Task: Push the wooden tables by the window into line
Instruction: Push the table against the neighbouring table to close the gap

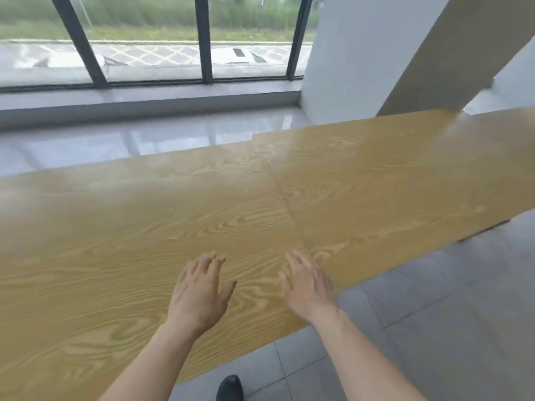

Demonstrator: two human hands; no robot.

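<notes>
From the head camera, two wooden tabletops stood end to end near the window [150, 39]. The nearer, left tabletop [101, 241] filled most of the lower left of the view, its pale yellow grain running in long swirls. The right tabletop [390, 175] met it along a seam that ran from the far side down toward the near edge. The two were touching along that seam but not flush: the far edge of the right tabletop sat a step closer to the window than that of the left one, and its near edge also lay further from the person.

The left hand [199, 293] was spread flat, palm down, over the left tabletop close to the near edge, fingers fanned and holding nothing. The right hand [309, 287] was likewise opened out with fingers extended, palm down and empty, just beside the seam at the left tabletop's near right corner. Whether either palm pressed the wood or hovered just above it could not be told, as both hands were slightly blurred.

Beyond the tabletops lay a glossy grey floor [144, 140] and a low sill under the dark-framed panes. A white column [347, 68] rose at the right. The tip of a black shoe [230, 387] showed on the tiles below the near edge.
</notes>
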